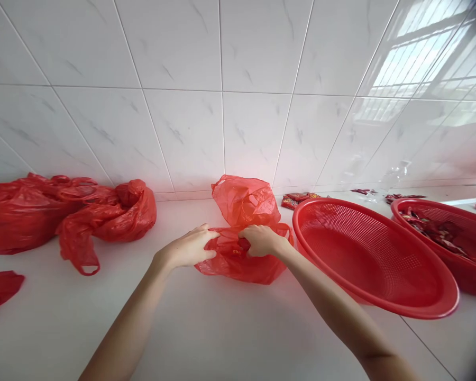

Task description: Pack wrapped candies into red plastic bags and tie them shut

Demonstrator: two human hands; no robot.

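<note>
A thin, see-through red plastic bag [257, 271] lies on the counter in front of me, its mouth spread. My left hand [192, 246] pinches the bag's left rim between thumb and fingers. Over the opening, my right hand [261, 241] has its fingers closed round a small dark red packet [244, 244], mostly hidden by the fingers. Yellow marks show beside it through the film. Just behind stands another crumpled red plastic bag [246, 200], touching or nearly touching the first.
An oval red plastic basket [351, 248] stands close to my right forearm. Farther right, a second red basket [452, 238] holds several wrappers or packets. Small red packets [297, 199] lie by the tiled wall [182, 137]. Filled red bags [27, 211] sit at the left on the white counter [206, 328].
</note>
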